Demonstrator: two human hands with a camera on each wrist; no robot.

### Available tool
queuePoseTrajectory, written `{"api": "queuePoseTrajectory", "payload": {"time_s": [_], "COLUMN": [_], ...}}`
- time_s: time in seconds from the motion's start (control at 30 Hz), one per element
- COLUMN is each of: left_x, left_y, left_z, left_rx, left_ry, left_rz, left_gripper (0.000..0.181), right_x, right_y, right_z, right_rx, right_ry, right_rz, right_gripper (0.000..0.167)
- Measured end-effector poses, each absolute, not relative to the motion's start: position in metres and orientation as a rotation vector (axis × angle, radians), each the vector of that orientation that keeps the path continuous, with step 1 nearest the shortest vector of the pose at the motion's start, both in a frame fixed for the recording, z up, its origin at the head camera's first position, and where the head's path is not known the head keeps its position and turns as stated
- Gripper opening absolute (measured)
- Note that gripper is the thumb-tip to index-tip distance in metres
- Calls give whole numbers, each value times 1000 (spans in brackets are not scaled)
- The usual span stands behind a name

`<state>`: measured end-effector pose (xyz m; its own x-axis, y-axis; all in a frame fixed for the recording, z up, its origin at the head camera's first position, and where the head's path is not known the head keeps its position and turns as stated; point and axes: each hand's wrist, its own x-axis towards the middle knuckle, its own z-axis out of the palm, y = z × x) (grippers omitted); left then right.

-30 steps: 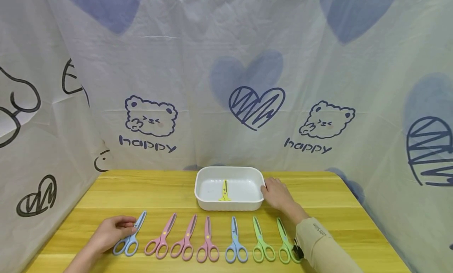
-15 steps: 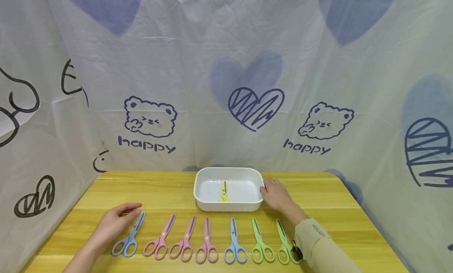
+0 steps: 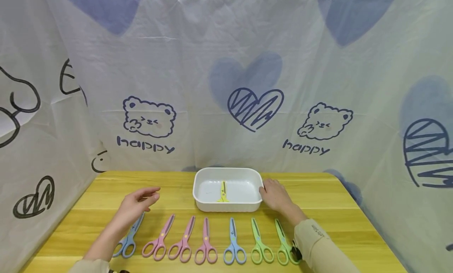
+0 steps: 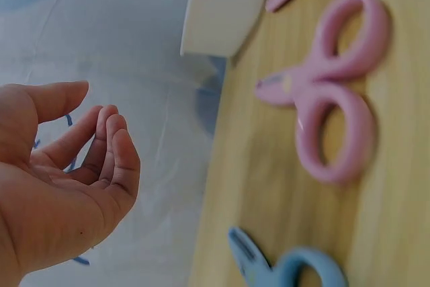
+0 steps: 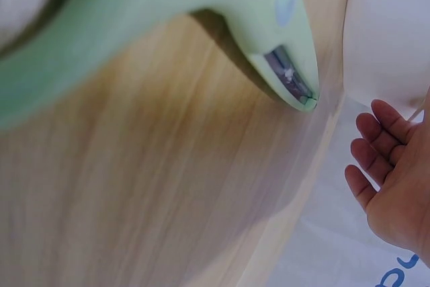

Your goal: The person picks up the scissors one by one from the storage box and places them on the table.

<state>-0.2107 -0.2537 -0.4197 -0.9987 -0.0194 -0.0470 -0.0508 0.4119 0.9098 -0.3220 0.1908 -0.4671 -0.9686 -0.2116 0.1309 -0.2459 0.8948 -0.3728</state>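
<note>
My left hand (image 3: 136, 204) hovers over the table at the left, fingers loosely bent and holding nothing. In the left wrist view its palm and fingers (image 4: 111, 146) show nothing between them. Under that wrist lie blue scissors (image 3: 131, 235), partly hidden by the arm. A white plastic tray (image 3: 228, 206) stands at the table's back, with yellow scissors (image 3: 223, 192) inside. My right hand (image 3: 276, 195) holds the tray's right end, thumb at the rim. The right wrist view shows its fingers (image 5: 376, 149) beside the tray wall (image 5: 383, 38); the thumb is mostly cut off.
A row of scissors lies along the front: pink pairs (image 3: 160, 239) at left, a blue pair (image 3: 234, 243), then green pairs (image 3: 261, 243). My right forearm partly covers the rightmost green pair (image 3: 283, 241). A printed cloth (image 3: 205, 88) hangs behind the wooden table (image 3: 170, 194).
My left hand has let go of the leftmost blue scissors, lifted, and moved forward and right. The scissors stay in the row. My right hand keeps its place on the tray.
</note>
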Motion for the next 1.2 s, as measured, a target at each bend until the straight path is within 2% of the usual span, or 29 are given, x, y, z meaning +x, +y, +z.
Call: {"api": "queuePoseTrajectory", "payload": {"time_s": [0.47,1.2], "left_x": [-237,-285], "left_y": [-205,-137], "left_z": [-400,-405], "left_rx": [121,305], "left_ry": [2610,2531], "left_rz": [1752,1785], "left_gripper": [47,38], "right_x": [-322,-325], "right_y": [191,193], "right_z": [-466,-471], "right_rx": [374,370], "right_ry": [-2964,-2964], "right_rz": [589,592], "right_gripper": [35,36]}}
